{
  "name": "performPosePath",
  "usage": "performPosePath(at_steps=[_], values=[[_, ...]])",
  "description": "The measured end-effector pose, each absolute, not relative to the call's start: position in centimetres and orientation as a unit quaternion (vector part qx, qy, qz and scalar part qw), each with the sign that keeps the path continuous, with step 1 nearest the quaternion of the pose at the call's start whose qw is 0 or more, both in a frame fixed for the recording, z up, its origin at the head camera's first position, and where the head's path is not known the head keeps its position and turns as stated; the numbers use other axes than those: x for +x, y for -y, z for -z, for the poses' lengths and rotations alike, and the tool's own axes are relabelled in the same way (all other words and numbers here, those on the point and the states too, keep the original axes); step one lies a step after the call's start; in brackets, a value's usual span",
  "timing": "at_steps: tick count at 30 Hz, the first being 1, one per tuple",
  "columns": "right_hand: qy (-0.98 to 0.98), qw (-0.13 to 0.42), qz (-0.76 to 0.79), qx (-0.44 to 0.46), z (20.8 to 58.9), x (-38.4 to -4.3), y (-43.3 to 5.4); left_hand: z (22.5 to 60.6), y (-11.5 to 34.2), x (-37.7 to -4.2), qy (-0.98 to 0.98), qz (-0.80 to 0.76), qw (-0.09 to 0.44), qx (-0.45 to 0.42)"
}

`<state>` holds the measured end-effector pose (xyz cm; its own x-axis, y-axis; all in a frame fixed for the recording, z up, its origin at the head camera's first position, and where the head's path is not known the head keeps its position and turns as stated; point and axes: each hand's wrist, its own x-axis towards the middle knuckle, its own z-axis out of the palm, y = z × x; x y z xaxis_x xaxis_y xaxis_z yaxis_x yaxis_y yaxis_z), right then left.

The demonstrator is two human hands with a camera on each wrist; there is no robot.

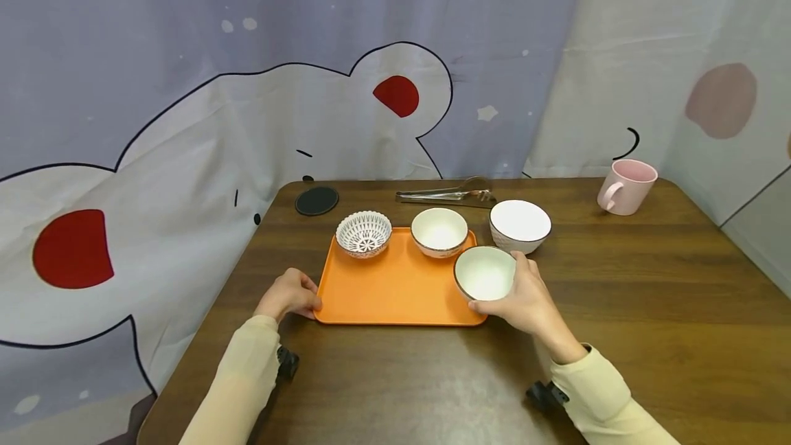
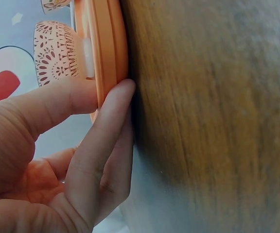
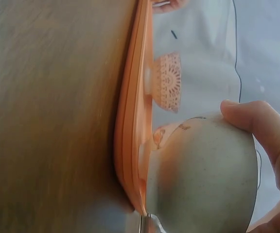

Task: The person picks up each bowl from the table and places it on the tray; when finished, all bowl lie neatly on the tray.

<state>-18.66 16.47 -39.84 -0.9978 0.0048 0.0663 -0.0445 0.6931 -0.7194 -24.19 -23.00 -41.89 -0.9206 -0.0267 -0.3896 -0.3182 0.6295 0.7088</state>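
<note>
An orange tray [image 1: 389,294] lies on the wooden table. At its front left corner my left hand [image 1: 290,294] pinches the rim, thumb above and fingers beneath, as the left wrist view shows. My right hand [image 1: 525,301] grips a dark-rimmed bowl [image 1: 485,273], pale inside, by its rim over the tray's right end; whether its base touches the tray cannot be told. Along the tray's far side sit a patterned bowl [image 1: 364,233] at the left and a cream bowl [image 1: 439,229] farther right. Just off the tray's right edge stands a white bowl [image 1: 520,222] with a textured outside.
Behind the tray, metal tongs and other utensils [image 1: 445,194] lie near the table's back edge. A round black coaster [image 1: 316,200] is at the back left, a pink mug [image 1: 627,187] at the back right. A printed curtain [image 1: 296,122] hangs behind the table.
</note>
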Motion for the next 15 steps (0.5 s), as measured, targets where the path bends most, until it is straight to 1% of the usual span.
performPosePath(at_steps=[15], values=[[0.905, 0.028, -0.423, 0.026, 40.4, -19.0, -12.1, 42.1, 23.1, -24.2, -0.883, -0.428, 0.17, -0.094]])
